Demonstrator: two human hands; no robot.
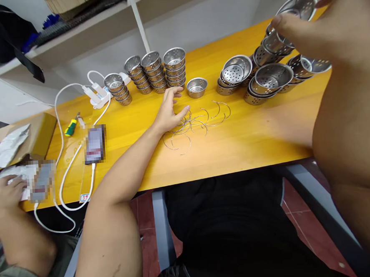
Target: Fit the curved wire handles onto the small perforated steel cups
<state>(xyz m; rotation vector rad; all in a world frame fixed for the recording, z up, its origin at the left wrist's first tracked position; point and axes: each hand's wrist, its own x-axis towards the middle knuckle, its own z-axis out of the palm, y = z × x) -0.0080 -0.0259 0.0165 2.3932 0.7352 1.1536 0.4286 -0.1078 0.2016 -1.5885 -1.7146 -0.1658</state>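
Clamping a silver, round, perforated metal cup (302,6) between thumb and fingers of the right hand (318,30), above and right of the lone, shallow, silver metal cup (197,88) on the yellow wooden table (251,145). Reaching with the left hand (170,114), fingers spread, just below and left of that lone cup, beside thin, curved, silver wires (196,123).

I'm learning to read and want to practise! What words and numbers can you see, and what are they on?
"39": in red, on the small label at the table edge; a dot may sit between the digits.
Too blurred to read: the screens of the plugged-in phone and the phone by the other person's hand.
Too small to read: marks on the power strip.
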